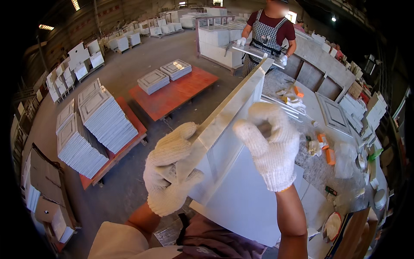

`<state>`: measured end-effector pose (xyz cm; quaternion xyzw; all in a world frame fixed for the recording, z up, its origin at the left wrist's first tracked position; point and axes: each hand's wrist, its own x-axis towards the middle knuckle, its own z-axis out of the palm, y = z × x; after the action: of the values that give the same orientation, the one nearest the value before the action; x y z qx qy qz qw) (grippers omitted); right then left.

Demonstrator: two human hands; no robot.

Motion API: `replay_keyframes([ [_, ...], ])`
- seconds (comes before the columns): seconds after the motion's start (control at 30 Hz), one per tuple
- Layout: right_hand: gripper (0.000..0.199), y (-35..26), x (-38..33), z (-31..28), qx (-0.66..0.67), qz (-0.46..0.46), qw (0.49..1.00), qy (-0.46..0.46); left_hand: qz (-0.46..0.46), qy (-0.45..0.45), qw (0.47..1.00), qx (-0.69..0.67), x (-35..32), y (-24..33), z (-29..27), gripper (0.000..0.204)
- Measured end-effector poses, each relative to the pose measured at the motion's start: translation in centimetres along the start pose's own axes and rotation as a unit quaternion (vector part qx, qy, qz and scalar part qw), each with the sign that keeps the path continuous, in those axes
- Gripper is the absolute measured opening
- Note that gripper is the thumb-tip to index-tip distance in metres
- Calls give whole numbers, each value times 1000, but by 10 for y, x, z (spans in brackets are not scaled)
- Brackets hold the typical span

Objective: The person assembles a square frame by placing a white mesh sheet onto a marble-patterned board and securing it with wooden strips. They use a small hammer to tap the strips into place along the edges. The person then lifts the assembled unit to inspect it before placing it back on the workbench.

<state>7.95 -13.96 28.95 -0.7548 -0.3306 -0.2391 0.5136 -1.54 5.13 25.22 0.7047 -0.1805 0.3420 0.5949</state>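
You've got the white cabinet door panel [233,185] stood up on edge, top edge running away from you. Your gloved left hand [170,170] is clamped around its near edge, and your right hand [269,144] pinches the top edge. The cluttered workbench [321,168] crowds your right. Open concrete floor [129,71] lies left, before the stacked panels [101,116] on the red pallets [174,93].

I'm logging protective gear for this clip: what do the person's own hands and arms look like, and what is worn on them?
Both hands wear thick, cream-white knitted work gloves with a coarse ribbed weave, left hand and right hand. The gloves end at the wrists; an orange edge shows at the right cuff. Above them the forearms are bare, with no sleeves, watch or markings visible.
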Motion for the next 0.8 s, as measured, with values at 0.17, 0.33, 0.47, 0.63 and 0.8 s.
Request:
replay_keyframes([
  [0.17,56,-8,12,-11,-76,-297,946,-106,-27,9,1000,13,-9,4,11,47],
  [0.33,53,-4,15,-16,-72,-345,928,-121,-222,-10,974,-34,3,31,35,41],
  [0.47,45,0,-5,-3,-68,-348,935,-22,-165,46,956,-238,-18,9,38,39],
  [0.63,45,-2,-8,-3,-89,-347,933,-9,-167,27,967,-192,-13,10,35,37],
  [0.8,41,-4,1,-11,-78,-413,904,-82,-43,-50,997,32,-13,14,28,37],
])
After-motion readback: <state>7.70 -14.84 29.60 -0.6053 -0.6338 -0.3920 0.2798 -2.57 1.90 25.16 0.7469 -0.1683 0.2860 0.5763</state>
